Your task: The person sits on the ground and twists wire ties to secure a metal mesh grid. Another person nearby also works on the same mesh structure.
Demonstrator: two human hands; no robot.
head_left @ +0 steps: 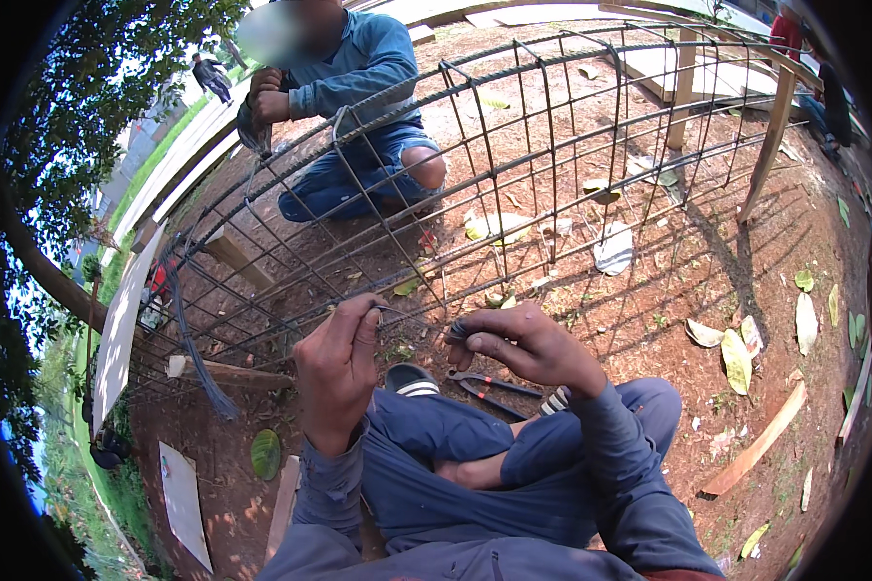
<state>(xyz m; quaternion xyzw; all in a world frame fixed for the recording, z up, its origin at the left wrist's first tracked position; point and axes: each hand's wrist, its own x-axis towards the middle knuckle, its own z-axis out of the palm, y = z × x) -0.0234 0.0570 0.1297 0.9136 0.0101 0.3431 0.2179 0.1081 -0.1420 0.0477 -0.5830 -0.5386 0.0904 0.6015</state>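
A long cage of steel reinforcing bars (494, 174) stretches across the ground in front of me, with square stirrups along it. My left hand (337, 363) is raised before its near side, thumb and forefinger pinching a thin tie wire (407, 316). Toward the wire's other end, my right hand (528, 347) is closed with curled fingers; its exact grip on the wire is hard to see. Something dark wraps one of its fingers. Below the right hand, pincers (494, 385) with orange-and-black handles lie on the ground by my feet. A bundle of tie wire (200, 358) hangs over the cage's left end.
Wooden stakes (245, 259) and posts (771, 145) prop the cage. Across it, a person in a blue top (363, 73) squats with both hands at the upper bar. Boards (184, 504), a wood strip (761, 445) and leaves (735, 360) lie on the soil.
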